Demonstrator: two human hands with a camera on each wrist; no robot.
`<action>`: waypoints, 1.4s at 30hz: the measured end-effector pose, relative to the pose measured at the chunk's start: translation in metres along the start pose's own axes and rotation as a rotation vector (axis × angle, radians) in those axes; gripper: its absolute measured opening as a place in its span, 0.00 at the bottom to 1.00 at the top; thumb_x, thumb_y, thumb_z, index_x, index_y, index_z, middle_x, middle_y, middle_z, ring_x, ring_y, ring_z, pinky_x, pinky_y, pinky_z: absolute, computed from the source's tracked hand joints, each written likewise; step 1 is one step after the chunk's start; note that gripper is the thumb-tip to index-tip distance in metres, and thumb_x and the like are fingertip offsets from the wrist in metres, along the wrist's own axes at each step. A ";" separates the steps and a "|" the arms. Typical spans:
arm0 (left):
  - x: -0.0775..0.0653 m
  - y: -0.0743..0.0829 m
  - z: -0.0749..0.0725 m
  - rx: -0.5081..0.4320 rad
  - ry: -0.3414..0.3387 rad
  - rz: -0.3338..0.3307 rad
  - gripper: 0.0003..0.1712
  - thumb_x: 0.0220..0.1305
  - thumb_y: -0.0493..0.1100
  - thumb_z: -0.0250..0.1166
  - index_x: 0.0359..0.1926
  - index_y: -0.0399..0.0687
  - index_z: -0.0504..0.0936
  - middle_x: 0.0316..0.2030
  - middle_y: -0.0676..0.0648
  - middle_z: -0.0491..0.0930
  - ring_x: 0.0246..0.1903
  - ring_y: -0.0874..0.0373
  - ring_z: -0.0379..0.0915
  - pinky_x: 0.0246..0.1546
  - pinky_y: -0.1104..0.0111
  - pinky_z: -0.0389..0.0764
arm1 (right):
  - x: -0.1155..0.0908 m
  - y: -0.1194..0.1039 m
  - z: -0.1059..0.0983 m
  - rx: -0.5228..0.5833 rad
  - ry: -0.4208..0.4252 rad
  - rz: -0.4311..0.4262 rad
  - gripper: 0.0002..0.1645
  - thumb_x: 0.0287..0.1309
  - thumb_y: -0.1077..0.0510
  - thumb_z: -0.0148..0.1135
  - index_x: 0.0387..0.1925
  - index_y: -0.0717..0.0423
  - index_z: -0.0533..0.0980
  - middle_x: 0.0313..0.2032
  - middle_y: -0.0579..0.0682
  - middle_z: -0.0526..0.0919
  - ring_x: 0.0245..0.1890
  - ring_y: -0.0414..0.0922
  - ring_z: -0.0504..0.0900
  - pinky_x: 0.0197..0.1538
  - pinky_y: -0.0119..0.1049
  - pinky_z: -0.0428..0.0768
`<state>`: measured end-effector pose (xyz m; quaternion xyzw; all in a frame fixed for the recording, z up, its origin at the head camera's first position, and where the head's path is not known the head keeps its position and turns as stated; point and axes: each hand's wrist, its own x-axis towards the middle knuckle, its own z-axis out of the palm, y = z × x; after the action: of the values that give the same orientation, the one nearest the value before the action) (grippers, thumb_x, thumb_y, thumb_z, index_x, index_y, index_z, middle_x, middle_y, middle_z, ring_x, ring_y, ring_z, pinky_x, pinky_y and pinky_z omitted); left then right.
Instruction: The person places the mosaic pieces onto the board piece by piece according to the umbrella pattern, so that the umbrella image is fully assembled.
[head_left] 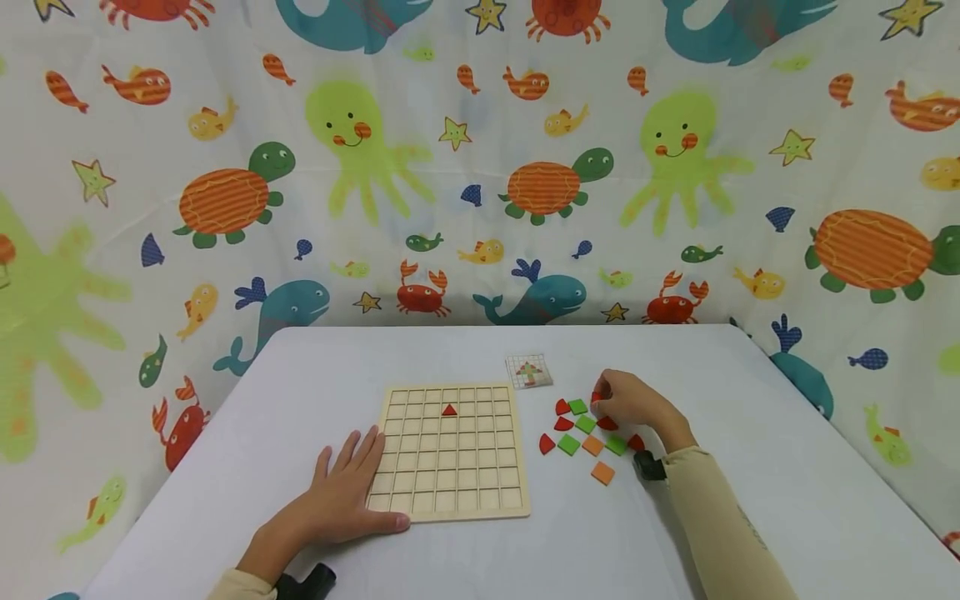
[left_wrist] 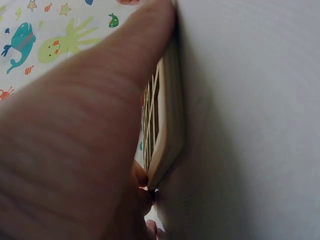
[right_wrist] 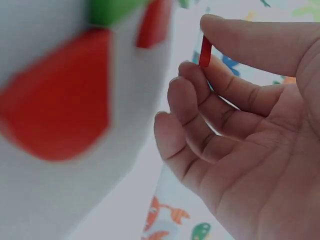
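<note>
My left hand lies with straight, spread fingers against the left side and near-left corner of a square wooden grid board. In the left wrist view the board's edge runs alongside the hand. One red triangle sits in a cell of the board's upper part. To the right, my right hand pinches a small red piece between thumb and index finger, its other fingers loosely bent. Around that hand lie red quarter-round pieces, green squares and orange squares.
A small pattern card showing a coloured figure on a grid lies behind the board's far right corner. The white table ends at a curtain printed with sea animals.
</note>
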<state>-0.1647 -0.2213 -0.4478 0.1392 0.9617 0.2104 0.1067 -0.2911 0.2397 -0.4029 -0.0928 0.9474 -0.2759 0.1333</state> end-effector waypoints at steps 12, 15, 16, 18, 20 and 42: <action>0.000 -0.002 0.005 -0.015 -0.024 -0.024 0.82 0.49 0.83 0.71 0.84 0.31 0.47 0.84 0.30 0.41 0.82 0.29 0.27 0.71 0.29 0.24 | -0.007 -0.032 0.003 0.044 0.150 -0.157 0.11 0.71 0.61 0.69 0.48 0.64 0.78 0.39 0.53 0.82 0.41 0.50 0.80 0.49 0.45 0.84; -0.002 -0.001 0.004 -0.003 -0.016 -0.016 0.82 0.49 0.82 0.71 0.84 0.31 0.48 0.84 0.30 0.42 0.82 0.29 0.28 0.71 0.28 0.25 | -0.007 -0.047 0.013 0.067 0.145 -0.191 0.11 0.71 0.61 0.69 0.47 0.64 0.78 0.38 0.52 0.82 0.39 0.49 0.79 0.45 0.42 0.84; -0.002 0.000 0.004 0.001 -0.015 -0.014 0.81 0.50 0.82 0.72 0.84 0.31 0.48 0.84 0.30 0.42 0.82 0.29 0.29 0.71 0.28 0.25 | -0.007 -0.052 0.017 0.074 0.141 -0.202 0.11 0.70 0.61 0.70 0.47 0.63 0.78 0.38 0.51 0.82 0.39 0.49 0.79 0.44 0.41 0.84; -0.003 0.000 0.003 0.011 -0.016 -0.013 0.81 0.50 0.82 0.71 0.84 0.31 0.48 0.84 0.30 0.42 0.82 0.28 0.29 0.71 0.28 0.26 | -0.007 -0.062 0.024 0.088 0.123 -0.225 0.11 0.70 0.61 0.70 0.47 0.63 0.78 0.37 0.51 0.82 0.38 0.49 0.79 0.43 0.39 0.84; -0.003 0.000 0.003 0.018 -0.023 -0.017 0.81 0.50 0.83 0.71 0.84 0.31 0.48 0.84 0.31 0.42 0.82 0.29 0.29 0.71 0.28 0.26 | -0.007 -0.072 0.030 0.087 0.107 -0.254 0.11 0.70 0.61 0.70 0.47 0.63 0.79 0.37 0.49 0.82 0.38 0.48 0.79 0.43 0.38 0.83; -0.005 0.001 0.004 0.006 -0.021 -0.018 0.81 0.51 0.82 0.71 0.85 0.34 0.47 0.85 0.33 0.41 0.82 0.31 0.29 0.73 0.29 0.28 | 0.024 -0.137 0.079 0.045 0.024 -0.396 0.08 0.68 0.61 0.72 0.40 0.58 0.79 0.32 0.46 0.80 0.31 0.43 0.77 0.38 0.37 0.79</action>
<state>-0.1590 -0.2205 -0.4504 0.1330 0.9625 0.2050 0.1181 -0.2757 0.0803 -0.3965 -0.2712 0.9057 -0.3188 0.0669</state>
